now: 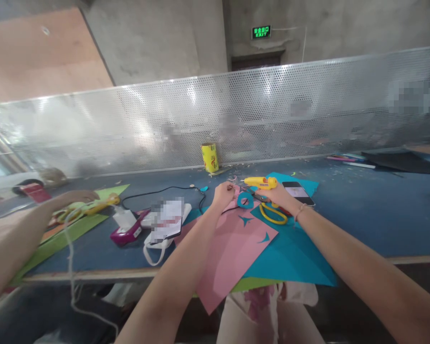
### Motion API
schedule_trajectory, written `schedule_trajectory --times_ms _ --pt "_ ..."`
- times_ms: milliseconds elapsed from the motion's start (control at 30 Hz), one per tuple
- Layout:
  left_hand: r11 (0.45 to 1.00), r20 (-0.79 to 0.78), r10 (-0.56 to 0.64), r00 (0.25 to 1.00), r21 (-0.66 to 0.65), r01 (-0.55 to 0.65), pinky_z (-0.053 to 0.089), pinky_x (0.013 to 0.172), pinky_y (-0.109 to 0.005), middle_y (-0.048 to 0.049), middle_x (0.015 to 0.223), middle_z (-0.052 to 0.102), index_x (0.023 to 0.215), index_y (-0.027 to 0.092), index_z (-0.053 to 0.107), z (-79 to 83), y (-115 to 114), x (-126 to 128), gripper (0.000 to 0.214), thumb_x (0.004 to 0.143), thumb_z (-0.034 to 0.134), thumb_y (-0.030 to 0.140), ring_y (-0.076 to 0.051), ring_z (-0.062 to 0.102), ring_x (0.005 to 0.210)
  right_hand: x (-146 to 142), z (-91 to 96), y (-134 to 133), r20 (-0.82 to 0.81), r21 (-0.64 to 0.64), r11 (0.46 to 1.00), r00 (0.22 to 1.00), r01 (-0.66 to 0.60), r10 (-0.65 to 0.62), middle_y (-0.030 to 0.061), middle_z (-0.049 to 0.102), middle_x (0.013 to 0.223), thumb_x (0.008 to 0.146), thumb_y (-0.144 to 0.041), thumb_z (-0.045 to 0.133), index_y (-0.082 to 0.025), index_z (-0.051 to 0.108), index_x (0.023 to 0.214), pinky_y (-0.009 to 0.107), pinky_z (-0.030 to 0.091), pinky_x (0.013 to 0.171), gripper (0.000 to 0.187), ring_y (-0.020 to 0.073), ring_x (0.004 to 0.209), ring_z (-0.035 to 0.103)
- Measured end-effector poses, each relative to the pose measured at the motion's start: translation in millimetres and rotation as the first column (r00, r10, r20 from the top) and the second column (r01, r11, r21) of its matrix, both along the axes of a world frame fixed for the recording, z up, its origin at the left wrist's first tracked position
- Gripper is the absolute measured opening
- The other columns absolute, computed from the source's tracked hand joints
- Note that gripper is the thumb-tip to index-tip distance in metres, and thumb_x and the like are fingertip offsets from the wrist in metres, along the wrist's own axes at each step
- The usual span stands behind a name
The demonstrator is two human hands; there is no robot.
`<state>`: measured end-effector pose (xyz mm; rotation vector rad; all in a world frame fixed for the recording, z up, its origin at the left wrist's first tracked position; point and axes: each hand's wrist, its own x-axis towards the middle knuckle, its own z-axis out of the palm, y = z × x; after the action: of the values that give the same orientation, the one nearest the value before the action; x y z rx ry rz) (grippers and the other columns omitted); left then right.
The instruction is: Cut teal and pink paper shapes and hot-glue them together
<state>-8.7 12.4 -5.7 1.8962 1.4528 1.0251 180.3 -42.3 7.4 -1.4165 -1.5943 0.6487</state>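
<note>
My right hand [275,195] is wrapped round a yellow glue gun [257,182], whose nozzle points left. Facing it, my left hand [223,195] is closed, with its fingertips on a small pink piece [237,190]. A curled blue paper cutout [244,200] lies just beside that piece. Below my right hand are scissors with yellow handles [274,214]. Pink paper [236,243] spreads under my forearms with small blue scraps on it. Blue paper [294,253] is partly beneath the pink sheet.
A yellow can [209,157] stands by the perforated metal screen [157,129]. A phone [298,192] lies right of my right hand. On the left are another phone [167,220], a purple device [127,234], cables and another person's arm [25,234] over green paper.
</note>
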Motion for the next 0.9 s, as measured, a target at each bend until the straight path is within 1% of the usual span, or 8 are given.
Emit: schedule_trajectory --times_ms 133,233,367,467,533,667,800,900 --pt "0.997 -0.058 0.012 0.998 0.076 -0.008 0.048 0.062 -0.021 -0.0023 0.065 0.065 0.077 0.015 0.062 -2.3 2 -1 0.014 0.078 0.048 0.018 -0.014 0.064 0.061 -1 3.0 -3 -0.060 -0.058 0.998 0.998 0.007 -0.011 -0.0018 0.051 0.054 0.062 -0.030 0.063 -0.019 0.057 0.069 0.024 0.035 0.046 0.015 0.0129 0.051 0.047" --pt "0.996 -0.066 0.022 0.998 0.090 -0.016 0.048 0.064 -0.022 -0.0021 0.064 0.064 0.076 0.016 0.062 -1.8 2 -1 0.014 0.078 0.049 0.019 -0.014 0.064 0.061 -2 5.8 -6 -0.094 -0.079 0.997 0.996 -0.018 0.011 -0.0024 0.051 0.053 0.062 -0.031 0.063 -0.018 0.055 0.067 0.023 0.034 0.044 0.015 0.0112 0.048 0.044" --pt "0.997 -0.040 0.026 0.999 0.076 -0.023 0.049 0.066 -0.023 -0.0027 0.065 0.065 0.077 0.015 0.062 -0.8 1 0 0.013 0.078 0.049 0.018 -0.014 0.064 0.062 -2 7.3 -8 -0.144 -0.041 0.997 0.988 -0.065 0.058 -0.0037 0.049 0.052 0.061 -0.030 0.063 -0.018 0.055 0.066 0.022 0.030 0.040 0.015 0.0084 0.044 0.040" --pt "0.999 0.004 0.006 1.000 0.051 -0.006 0.049 0.064 -0.023 -0.0033 0.069 0.066 0.081 0.014 0.062 -0.8 2 1 0.013 0.079 0.049 0.016 -0.013 0.063 0.059 1 6.8 -7 -0.253 -0.018 0.995 0.964 -0.094 0.087 -0.0046 0.045 0.048 0.061 -0.029 0.062 -0.018 0.054 0.067 0.021 0.030 0.039 0.015 0.0081 0.042 0.038" --pt "0.999 0.009 -0.006 1.000 0.034 0.005 0.049 0.064 -0.022 -0.0035 0.070 0.067 0.083 0.014 0.062 -1.0 2 2 0.014 0.078 0.049 0.015 -0.012 0.063 0.058 3 7.0 -6 -0.394 -0.017 0.993 0.914 -0.118 0.102 -0.0044 0.044 0.048 0.060 -0.028 0.063 -0.018 0.053 0.068 0.021 0.035 0.041 0.016 0.0081 0.042 0.039" --pt "0.999 -0.054 -0.007 0.999 0.037 0.009 0.049 0.066 -0.023 -0.0039 0.069 0.067 0.079 0.015 0.064 -1.2 2 2 0.010 0.075 0.054 0.017 -0.014 0.063 0.065 8 10.2 -3 -0.659 -0.040 0.986 0.746 -0.161 0.095 0.0005 0.055 0.065 0.061 -0.023 0.059 -0.018 0.053 0.077 0.020 0.039 0.042 0.017 0.0076 0.046 0.042" --pt "0.997 -0.130 -0.050 0.990 0.056 0.058 0.046 0.064 -0.023 -0.0020 0.061 0.062 0.067 0.016 0.064 -2.0 -3 2 0.009 0.072 0.057 0.020 -0.016 0.061 0.070 11 12.8 -1 -0.744 -0.091 0.977 0.665 -0.192 0.061 0.0034 0.059 0.073 0.065 -0.021 0.054 -0.018 0.053 0.080 0.019 0.038 0.040 0.015 0.0080 0.047 0.044" --pt "0.989 -0.199 -0.125 0.972 0.057 0.139 0.044 0.063 -0.022 0.0003 0.049 0.053 0.055 0.016 0.061 -2.0 -8 2 0.018 0.071 0.058 0.022 -0.016 0.058 0.068 13 12.1 0 -0.758 -0.087 0.979 0.650 -0.185 0.055 0.0037 0.060 0.076 0.067 -0.021 0.054 -0.019 0.053 0.080 0.020 0.041 0.041 0.013 0.0080 0.048 0.044"
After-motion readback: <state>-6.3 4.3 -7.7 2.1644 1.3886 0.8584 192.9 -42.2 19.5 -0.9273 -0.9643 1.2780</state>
